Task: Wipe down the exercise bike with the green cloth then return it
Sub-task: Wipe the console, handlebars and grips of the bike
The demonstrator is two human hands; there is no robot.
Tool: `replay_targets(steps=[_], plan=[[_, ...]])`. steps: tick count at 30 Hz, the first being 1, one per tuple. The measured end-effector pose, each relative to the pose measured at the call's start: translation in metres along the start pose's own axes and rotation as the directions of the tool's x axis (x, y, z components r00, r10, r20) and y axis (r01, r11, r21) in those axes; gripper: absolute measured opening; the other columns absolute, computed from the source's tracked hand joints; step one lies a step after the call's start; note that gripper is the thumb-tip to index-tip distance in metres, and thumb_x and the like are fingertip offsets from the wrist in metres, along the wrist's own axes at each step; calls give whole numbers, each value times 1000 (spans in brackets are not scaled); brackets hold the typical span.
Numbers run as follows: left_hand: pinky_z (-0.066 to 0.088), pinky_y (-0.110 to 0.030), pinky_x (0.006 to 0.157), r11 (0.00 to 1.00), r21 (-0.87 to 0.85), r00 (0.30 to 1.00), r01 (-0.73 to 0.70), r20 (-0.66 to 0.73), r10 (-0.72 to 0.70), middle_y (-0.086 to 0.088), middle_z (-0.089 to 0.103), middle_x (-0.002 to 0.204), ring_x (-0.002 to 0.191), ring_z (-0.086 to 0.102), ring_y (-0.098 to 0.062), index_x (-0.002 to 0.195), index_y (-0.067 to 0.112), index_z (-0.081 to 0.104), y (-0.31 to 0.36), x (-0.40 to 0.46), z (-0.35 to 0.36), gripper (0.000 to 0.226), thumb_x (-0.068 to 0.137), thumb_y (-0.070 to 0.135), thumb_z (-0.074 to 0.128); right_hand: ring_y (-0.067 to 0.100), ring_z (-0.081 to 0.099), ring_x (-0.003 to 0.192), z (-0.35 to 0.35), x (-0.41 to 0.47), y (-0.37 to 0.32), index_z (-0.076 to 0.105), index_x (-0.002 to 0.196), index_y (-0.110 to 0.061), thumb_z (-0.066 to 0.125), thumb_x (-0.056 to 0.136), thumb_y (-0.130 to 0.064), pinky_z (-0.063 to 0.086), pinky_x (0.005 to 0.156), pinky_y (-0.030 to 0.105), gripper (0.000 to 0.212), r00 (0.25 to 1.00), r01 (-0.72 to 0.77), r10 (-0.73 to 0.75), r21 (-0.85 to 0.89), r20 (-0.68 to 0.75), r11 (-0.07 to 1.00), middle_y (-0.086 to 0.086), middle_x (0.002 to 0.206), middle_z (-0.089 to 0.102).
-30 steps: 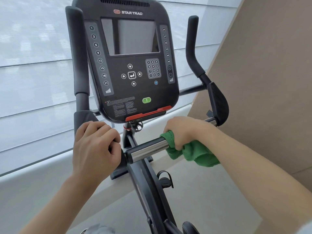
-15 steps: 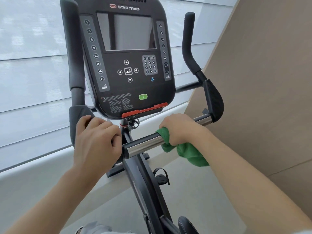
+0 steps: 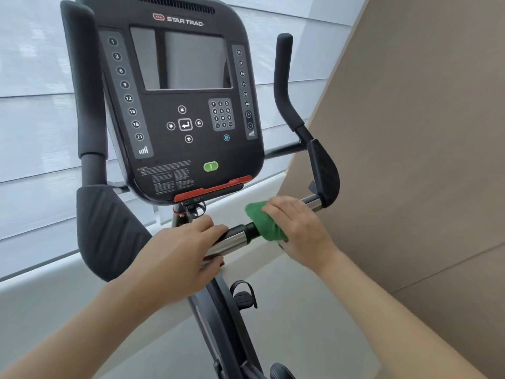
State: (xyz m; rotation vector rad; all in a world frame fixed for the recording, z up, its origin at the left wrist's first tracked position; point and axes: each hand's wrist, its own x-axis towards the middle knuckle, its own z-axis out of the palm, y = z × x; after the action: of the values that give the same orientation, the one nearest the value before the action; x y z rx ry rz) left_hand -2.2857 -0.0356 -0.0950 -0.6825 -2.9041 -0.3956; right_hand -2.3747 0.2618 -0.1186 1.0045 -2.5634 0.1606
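The exercise bike's black console (image 3: 185, 124) faces me, with a chrome handlebar (image 3: 236, 242) running across below it. My right hand (image 3: 303, 228) holds the green cloth (image 3: 262, 222) wrapped over the bar's right half, close to the black right elbow pad (image 3: 325, 170). The cloth covers the dark joint in the bar and hangs a little below it. My left hand (image 3: 185, 255) grips the chrome bar just left of the cloth, fingers over the top and thumb underneath.
The left elbow pad (image 3: 109, 228) and two upright black grips (image 3: 284, 86) flank the console. A tan wall panel (image 3: 410, 132) stands close on the right. Window blinds (image 3: 35, 105) and a white sill lie behind. A pedal (image 3: 244, 295) shows below.
My left hand has left the left elbow pad and moved right onto the chrome bar. The right hand and cloth have slid slightly along the bar, and the cloth is now bunched on top.
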Motion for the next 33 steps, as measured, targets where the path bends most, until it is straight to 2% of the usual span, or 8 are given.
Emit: replay_targets(steps=[6, 11, 13, 16, 21, 27, 31, 33], plan=[[50, -30, 53, 998, 41, 999, 52, -16, -51, 14, 50, 100, 69, 59, -12, 127, 37, 53, 7, 2, 4, 44, 91, 54, 35, 21, 60, 82, -38, 34, 58, 61, 92, -29, 77, 71, -22, 49, 68, 34, 28, 918, -154, 188, -124, 350, 980, -10, 88, 61], [47, -31, 44, 997, 56, 999, 47, -28, -46, 13, 48, 89, 59, 55, -14, 117, 35, 58, 9, 3, 5, 37, 89, 52, 44, 18, 69, 69, -56, 91, 57, 67, 76, -33, 81, 51, -17, 55, 53, 31, 33, 515, -228, 289, -195, 807, 954, -5, 75, 71], [45, -30, 42, 997, 58, 999, 46, -28, -44, 13, 48, 89, 57, 54, -13, 117, 35, 59, 9, 4, 5, 36, 88, 52, 47, 21, 72, 69, -60, 99, 57, 69, 76, -30, 81, 50, -12, 60, 55, 34, 34, 447, -255, 279, -178, 850, 950, -1, 76, 74], [44, -28, 42, 997, 53, 999, 48, -28, -47, 14, 50, 89, 56, 54, -13, 119, 35, 60, 10, 4, 5, 37, 88, 52, 50, 15, 66, 68, -57, 83, 53, 64, 74, -32, 79, 55, -16, 49, 55, 28, 29, 588, -268, 274, -136, 761, 954, -6, 74, 69], [45, -30, 41, 997, 60, 998, 52, -27, -50, 13, 49, 87, 56, 54, -14, 116, 34, 60, 10, 4, 4, 37, 88, 52, 45, 22, 54, 79, -30, 36, 32, 62, 96, -23, 71, 72, -15, 48, 69, 37, 27, 936, -38, 129, -271, 328, 962, -5, 93, 61], [48, -32, 44, 997, 50, 998, 58, -43, -56, 14, 53, 92, 60, 57, -14, 119, 34, 61, 9, 3, 5, 40, 89, 53, 42, 26, 56, 78, 19, 27, -40, 67, 88, -15, 72, 72, -9, 46, 70, 37, 18, 988, -77, 62, -98, -144, 992, 3, 84, 65], [44, -29, 42, 998, 47, 998, 42, -42, -40, 14, 54, 92, 59, 56, -14, 121, 34, 62, 10, 2, 4, 40, 89, 51, 46, 18, 49, 67, -4, 50, -26, 59, 76, -25, 77, 62, -19, 33, 58, 30, 24, 977, 5, 15, -93, 212, 996, -8, 74, 57], [40, -27, 41, 999, 46, 998, 29, -52, -27, 14, 53, 90, 57, 55, -14, 121, 33, 63, 11, 3, 3, 39, 88, 49, 53, 12, 54, 64, -19, 78, -23, 57, 72, -29, 77, 62, -26, 36, 54, 26, 22, 818, -14, 50, -66, 573, 998, -10, 70, 59]])
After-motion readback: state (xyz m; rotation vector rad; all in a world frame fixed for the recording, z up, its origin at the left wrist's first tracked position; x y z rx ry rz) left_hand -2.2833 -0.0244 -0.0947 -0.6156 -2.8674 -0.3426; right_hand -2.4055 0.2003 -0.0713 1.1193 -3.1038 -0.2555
